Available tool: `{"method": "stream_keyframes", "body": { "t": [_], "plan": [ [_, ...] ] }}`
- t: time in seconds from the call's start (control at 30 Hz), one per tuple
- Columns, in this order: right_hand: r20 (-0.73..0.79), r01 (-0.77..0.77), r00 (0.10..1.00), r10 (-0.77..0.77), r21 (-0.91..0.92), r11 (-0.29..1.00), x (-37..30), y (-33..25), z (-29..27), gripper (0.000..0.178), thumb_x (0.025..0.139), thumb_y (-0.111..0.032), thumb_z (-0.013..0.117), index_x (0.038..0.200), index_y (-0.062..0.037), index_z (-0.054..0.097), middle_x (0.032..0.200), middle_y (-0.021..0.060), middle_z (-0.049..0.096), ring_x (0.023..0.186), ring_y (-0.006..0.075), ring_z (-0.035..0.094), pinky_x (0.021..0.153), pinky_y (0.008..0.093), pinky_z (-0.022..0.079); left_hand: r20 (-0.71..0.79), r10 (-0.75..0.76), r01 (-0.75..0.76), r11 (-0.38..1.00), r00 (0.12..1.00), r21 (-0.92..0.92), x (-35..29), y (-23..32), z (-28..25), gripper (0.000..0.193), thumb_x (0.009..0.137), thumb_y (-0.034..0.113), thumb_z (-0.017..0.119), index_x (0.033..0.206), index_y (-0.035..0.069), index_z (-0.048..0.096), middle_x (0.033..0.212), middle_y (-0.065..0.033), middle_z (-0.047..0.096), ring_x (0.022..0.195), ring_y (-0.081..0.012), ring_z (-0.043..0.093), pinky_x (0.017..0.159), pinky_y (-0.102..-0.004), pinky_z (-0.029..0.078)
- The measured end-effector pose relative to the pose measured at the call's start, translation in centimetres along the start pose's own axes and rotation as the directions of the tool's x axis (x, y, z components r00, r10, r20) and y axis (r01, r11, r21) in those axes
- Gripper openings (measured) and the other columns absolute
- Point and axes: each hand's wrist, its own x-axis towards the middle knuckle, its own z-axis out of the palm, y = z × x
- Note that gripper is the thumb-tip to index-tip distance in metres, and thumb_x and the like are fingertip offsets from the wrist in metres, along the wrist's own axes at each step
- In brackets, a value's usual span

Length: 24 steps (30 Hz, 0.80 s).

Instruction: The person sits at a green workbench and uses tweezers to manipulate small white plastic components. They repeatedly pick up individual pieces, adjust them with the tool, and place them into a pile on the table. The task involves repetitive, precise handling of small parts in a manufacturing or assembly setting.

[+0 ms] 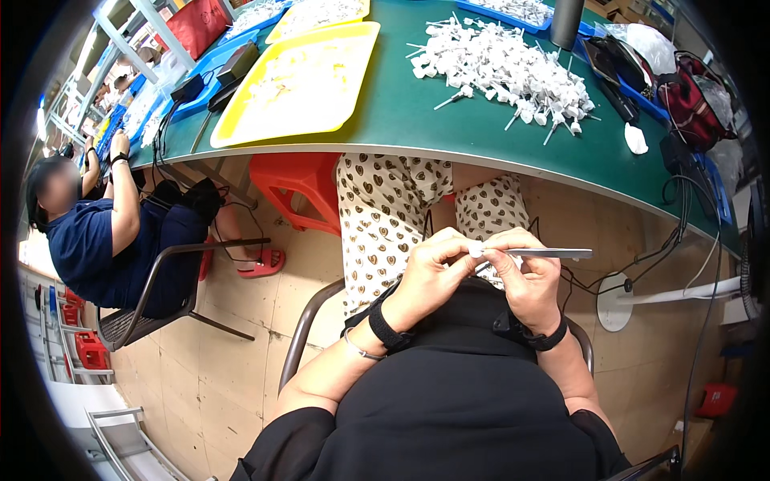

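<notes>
Above my lap, my left hand (433,272) is closed in a pinch on a small white piece (476,250). Close against it, my right hand (529,280) grips a slim grey metal tool (553,253), whose flat end sticks out to the right. The tool's other end is hidden among the fingertips, beside the white piece, so I cannot tell its exact kind. Beyond my hands, a heap of small white plastic parts with thin stems (505,72) lies on the green table (385,104).
A yellow tray (353,76) stands at the table's left, with blue trays behind. A dark cylinder (566,24) and bags (694,96) are at the far right. Below sits a red stool (301,188). Cables hang at right. Another person (112,232) sits at left.
</notes>
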Motion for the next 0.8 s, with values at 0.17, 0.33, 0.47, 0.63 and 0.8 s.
{"method": "stream_keyframes", "body": {
  "t": [0.17, 0.33, 0.47, 0.63, 0.8],
  "plan": [
    [-0.018, -0.076, 0.997, 0.076, -0.014, 0.997, -0.06, -0.36, 0.16, 0.003, 0.092, -0.001, 0.074, 0.094, 0.0018, 0.073, 0.085, 0.0083, 0.072, 0.071, 0.0145, 0.068, 0.064, 0.0272, 0.053, -0.023, 0.111, -0.107, 0.983, 0.994, 0.151, -0.05, -0.27, 0.13, 0.009, 0.090, 0.001, 0.076, 0.098, 0.003, 0.076, 0.083, -0.0074, 0.066, 0.071, -0.0168, 0.064, 0.062, -0.0290, 0.051],
    [0.004, -0.128, 0.992, 0.129, -0.093, 0.987, 0.03, -0.85, -0.08, 0.003, 0.093, 0.000, 0.073, 0.095, 0.0019, 0.073, 0.086, 0.0078, 0.073, 0.073, 0.0140, 0.070, 0.065, 0.0265, 0.054, -0.030, 0.115, -0.109, 0.981, 0.993, 0.158, -0.11, -0.18, 0.16, 0.010, 0.089, 0.000, 0.076, 0.099, 0.002, 0.076, 0.083, -0.0075, 0.066, 0.072, -0.0172, 0.065, 0.062, -0.0296, 0.051],
    [-0.036, -0.160, 0.986, 0.161, 0.030, 0.987, -0.15, -0.51, 0.18, 0.004, 0.093, 0.000, 0.073, 0.096, 0.0025, 0.073, 0.086, 0.0071, 0.074, 0.074, 0.0134, 0.071, 0.066, 0.0262, 0.055, -0.037, 0.094, -0.089, 0.990, 0.995, 0.113, -0.07, -0.24, 0.21, 0.009, 0.089, -0.001, 0.075, 0.099, 0.001, 0.075, 0.083, -0.0070, 0.065, 0.072, -0.0166, 0.065, 0.062, -0.0290, 0.051],
    [-0.044, -0.183, 0.982, 0.186, 0.071, 0.981, -0.12, -0.68, 0.33, 0.005, 0.093, 0.000, 0.073, 0.096, 0.0028, 0.073, 0.085, 0.0068, 0.074, 0.074, 0.0132, 0.071, 0.066, 0.0261, 0.056, -0.039, 0.121, -0.115, 0.985, 0.992, 0.128, -0.07, -0.28, 0.15, 0.009, 0.089, -0.001, 0.075, 0.098, 0.001, 0.074, 0.083, -0.0065, 0.065, 0.071, -0.0160, 0.064, 0.062, -0.0286, 0.050],
    [-0.041, -0.159, 0.986, 0.160, 0.028, 0.987, -0.15, -0.42, 0.21, 0.005, 0.093, -0.001, 0.073, 0.096, 0.0026, 0.072, 0.085, 0.0070, 0.074, 0.075, 0.0136, 0.072, 0.067, 0.0263, 0.056, -0.046, 0.141, -0.132, 0.979, 0.989, 0.152, -0.13, -0.64, 0.24, 0.012, 0.087, -0.002, 0.076, 0.098, 0.002, 0.074, 0.083, -0.0074, 0.065, 0.069, -0.0165, 0.063, 0.061, -0.0291, 0.050]
  ]
}}
